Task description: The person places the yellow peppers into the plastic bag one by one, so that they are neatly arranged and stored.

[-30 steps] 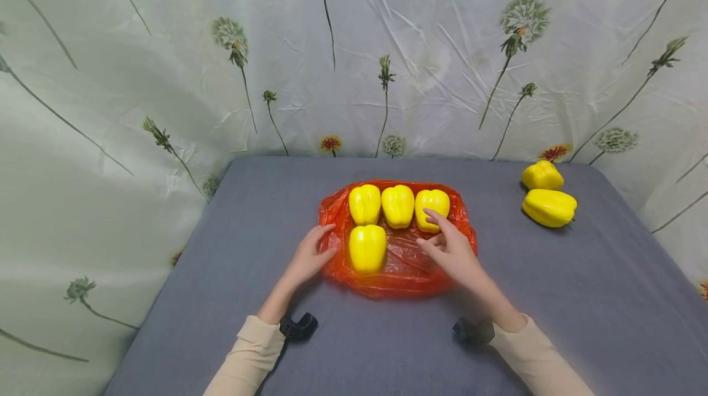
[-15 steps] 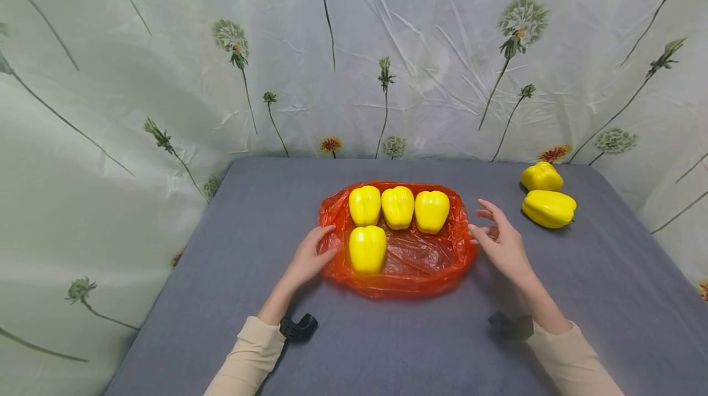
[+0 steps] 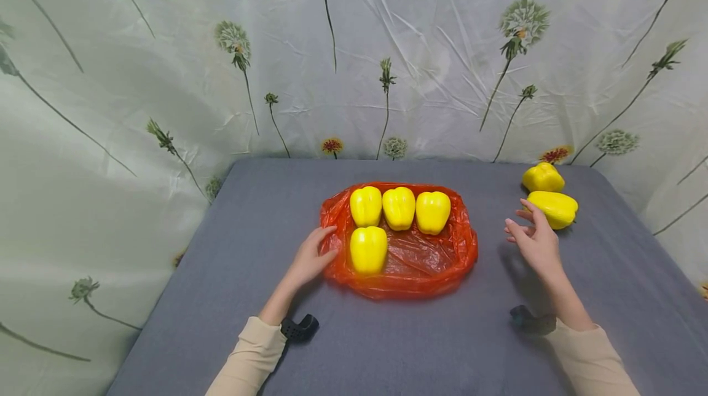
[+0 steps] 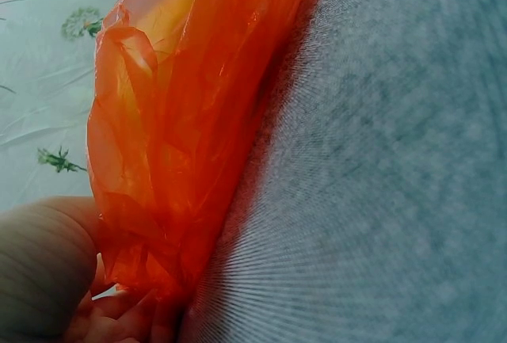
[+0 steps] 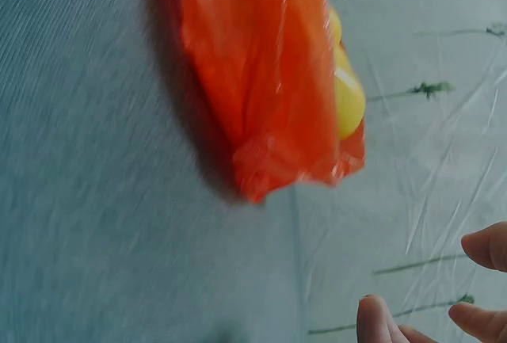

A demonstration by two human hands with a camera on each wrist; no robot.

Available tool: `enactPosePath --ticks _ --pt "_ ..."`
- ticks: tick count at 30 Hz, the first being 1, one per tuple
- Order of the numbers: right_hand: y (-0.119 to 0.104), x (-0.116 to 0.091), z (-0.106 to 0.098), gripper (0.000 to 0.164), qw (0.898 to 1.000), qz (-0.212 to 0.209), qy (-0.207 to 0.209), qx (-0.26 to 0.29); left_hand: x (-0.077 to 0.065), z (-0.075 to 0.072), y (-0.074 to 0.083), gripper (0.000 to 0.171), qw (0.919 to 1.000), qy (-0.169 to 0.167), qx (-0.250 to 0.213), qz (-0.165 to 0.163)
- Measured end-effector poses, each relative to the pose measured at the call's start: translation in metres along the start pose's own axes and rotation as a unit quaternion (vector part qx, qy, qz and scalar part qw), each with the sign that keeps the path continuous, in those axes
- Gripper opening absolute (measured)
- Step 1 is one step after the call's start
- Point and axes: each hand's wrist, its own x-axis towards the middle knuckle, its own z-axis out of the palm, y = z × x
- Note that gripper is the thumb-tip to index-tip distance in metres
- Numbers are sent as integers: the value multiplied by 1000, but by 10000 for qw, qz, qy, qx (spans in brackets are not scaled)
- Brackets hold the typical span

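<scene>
A red plastic bag [image 3: 415, 285] lies spread with its mouth upward. Inside, three yellow bell peppers, among them a right-hand one [image 3: 433, 213], line the back, and another yellow bell pepper [image 3: 369, 250] sits front left. My left hand [image 3: 307, 258] holds the bag's left edge; in the left wrist view its thumb and fingers meet the red film [image 4: 174, 192]. To the right of the bag my right hand [image 3: 538, 247] hovers with loosely bent fingers and nothing in them. Its fingertips overlap a yellow bell pepper lying on its side [image 3: 557, 209]; whether they touch cannot be told.
Behind that pepper sits another yellow bell pepper [image 3: 543, 178], near the table's back right corner. A grey cloth covers the table [image 3: 420, 347]. A pale curtain with dandelion prints [image 3: 409, 45] hangs along the back and left. Dark straps [image 3: 300, 328] circle the wrists.
My right hand has moved from above the bag's back right pepper, out past the bag's rim, to the peppers on the right. The left hand and the bag have stayed in place.
</scene>
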Motion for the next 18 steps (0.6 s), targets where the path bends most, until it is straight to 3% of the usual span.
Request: enactPosePath --ticks 5,18 --pt "33 11 -3 69 9990 295 251 -223 -1 0 0 51 10000 7 -10 -55" --pt "51 14 -31 83 9945 992 313 -137 -1 0 2 51 10000 4 -9 -16"
